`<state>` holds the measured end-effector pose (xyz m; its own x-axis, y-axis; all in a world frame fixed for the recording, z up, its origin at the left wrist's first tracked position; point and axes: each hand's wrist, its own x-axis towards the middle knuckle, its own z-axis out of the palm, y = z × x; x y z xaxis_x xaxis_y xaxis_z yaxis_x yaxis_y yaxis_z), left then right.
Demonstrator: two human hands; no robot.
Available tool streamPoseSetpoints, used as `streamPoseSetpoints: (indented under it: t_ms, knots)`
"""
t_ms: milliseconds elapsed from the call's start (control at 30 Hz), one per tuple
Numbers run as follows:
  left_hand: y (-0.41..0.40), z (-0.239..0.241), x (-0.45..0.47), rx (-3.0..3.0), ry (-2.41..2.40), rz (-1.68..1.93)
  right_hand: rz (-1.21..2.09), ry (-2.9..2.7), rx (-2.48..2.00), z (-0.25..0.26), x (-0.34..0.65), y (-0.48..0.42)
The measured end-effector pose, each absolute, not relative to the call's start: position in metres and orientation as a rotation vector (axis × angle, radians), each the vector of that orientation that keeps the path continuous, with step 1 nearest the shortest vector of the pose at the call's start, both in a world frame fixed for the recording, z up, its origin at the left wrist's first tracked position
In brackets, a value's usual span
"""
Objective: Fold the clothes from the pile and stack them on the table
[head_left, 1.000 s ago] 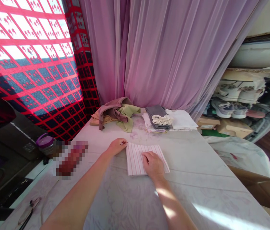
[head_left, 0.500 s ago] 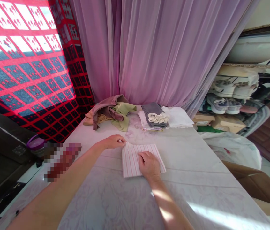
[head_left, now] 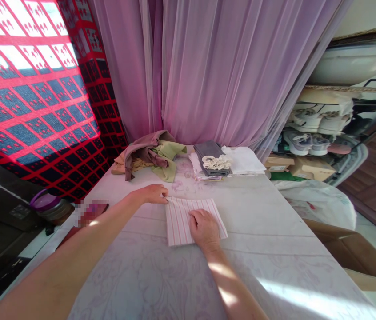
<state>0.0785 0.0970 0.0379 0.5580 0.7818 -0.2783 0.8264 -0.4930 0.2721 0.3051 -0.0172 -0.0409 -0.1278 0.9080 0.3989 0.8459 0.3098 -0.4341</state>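
A folded white cloth with pink stripes [head_left: 177,224] lies on the pale floral tablecloth [head_left: 134,266] in front of me. Its far left corner is pinched between the thumb and fingers of my left hand [head_left: 154,194], and that edge puckers a little there. My right hand [head_left: 204,228] rests palm down on the cloth's right half, fingers together and slightly bent, pressing on the fabric without gripping it.
A rumpled heap of brown and green cloths [head_left: 151,155] lies at the far left. Beside it are a folded grey cloth with a cream ruffled piece [head_left: 216,163] and folded white cloth [head_left: 244,161]. An open cardboard box [head_left: 351,249] and a shoe rack [head_left: 318,124] stand right.
The camera view has shifted slightly, moving the scene a little left. My left hand still pinches the corner and my right hand still rests on the striped cloth.
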Motion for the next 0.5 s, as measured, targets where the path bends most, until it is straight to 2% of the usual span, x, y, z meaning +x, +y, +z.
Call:
streamPoseSetpoints:
  t_ms: [233,400,500]
  knots:
    - [0.103,0.031,0.073,2.382,1.457,-0.127,0.120,-1.982,-1.565,-0.040,0.304,-0.018]
    - [0.075,0.025,0.092,2.390,1.662,0.145,0.130,-2.006,-1.589,-0.036,0.304,-0.019]
    - [0.039,0.002,0.119,2.491,1.549,0.377,0.145,-2.025,-1.607,-0.034,0.304,-0.019]
